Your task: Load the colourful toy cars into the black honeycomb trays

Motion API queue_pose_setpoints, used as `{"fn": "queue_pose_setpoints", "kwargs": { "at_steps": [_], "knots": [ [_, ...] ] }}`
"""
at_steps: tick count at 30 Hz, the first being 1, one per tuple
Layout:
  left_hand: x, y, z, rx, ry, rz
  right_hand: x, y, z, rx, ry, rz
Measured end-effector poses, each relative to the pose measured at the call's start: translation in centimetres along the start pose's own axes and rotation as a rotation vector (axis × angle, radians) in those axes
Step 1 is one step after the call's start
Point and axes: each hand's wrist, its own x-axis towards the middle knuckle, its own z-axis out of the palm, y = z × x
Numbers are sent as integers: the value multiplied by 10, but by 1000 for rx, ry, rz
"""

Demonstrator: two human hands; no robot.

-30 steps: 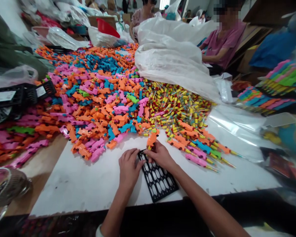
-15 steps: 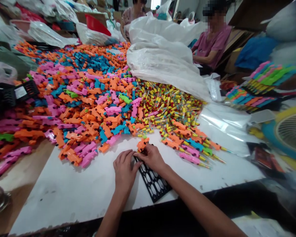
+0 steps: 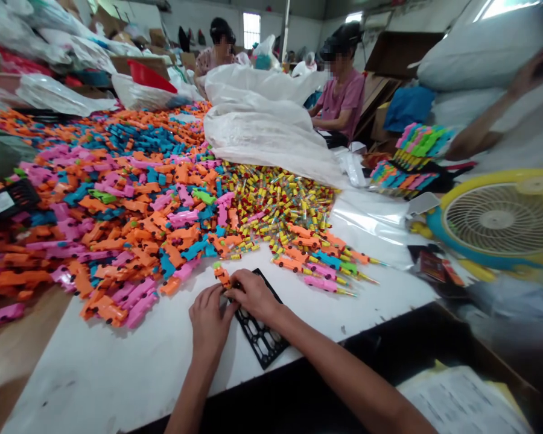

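Note:
An orange toy car (image 3: 222, 276) pokes out upright past the fingertips of my right hand (image 3: 259, 296), which is closed around its lower end. Beneath that hand a black plastic tray (image 3: 266, 348) with rows of cut-out slots lies slantwise on the white table surface. My left hand (image 3: 210, 314) is at the tray's far left corner, thumb along the edge and fingers curled beside the car. Whether those left fingertips also touch the car is hard to see. My right hand hides part of the tray.
Piled toy cars (image 3: 140, 223) in orange, pink and blue cover the left. Small yellow-capped tubes (image 3: 280, 196) lie heaped before a white plastic sack (image 3: 271, 132). Several cars with tubes attached (image 3: 321, 271) lie right. Beyond are a yellow fan (image 3: 498, 220) and two people.
The camera view has swung up and rightward, so the fan and people show more fully. My hands stay together at the tray's far end, with the orange car still in my right hand.

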Motion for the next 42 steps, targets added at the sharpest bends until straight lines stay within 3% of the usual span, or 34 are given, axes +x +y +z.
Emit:
{"fn": "queue_pose_setpoints", "kwargs": {
  "at_steps": [3,6,9,12,16,22,25,28,34,38,42],
  "knots": [
    [2,-4,0,-54,18,-5,-26,6,-40,-21,120,-20],
    [8,-6,-6,-161,-27,-62,-72,26,-99,-285,248,105],
    [16,-3,-12,-263,-66,-87,-113,59,-150,-638,223,343],
    [23,1,-12,-277,-59,-49,-131,84,-169,-819,129,435],
    [24,3,-5,-248,-16,-20,-119,76,-152,-659,90,330],
    [19,2,-2,-191,39,69,-67,30,-93,120,44,299],
    [17,2,0,-138,76,96,-36,22,-60,413,2,258],
    [16,0,3,-92,101,126,-7,22,-32,571,-78,211],
    [12,-4,8,-12,139,187,14,33,-8,621,-183,148],
    [11,-4,12,25,176,203,9,35,-9,386,-118,-3],
    [12,-2,12,60,229,202,11,32,-6,131,-134,-164]
  ]
}}
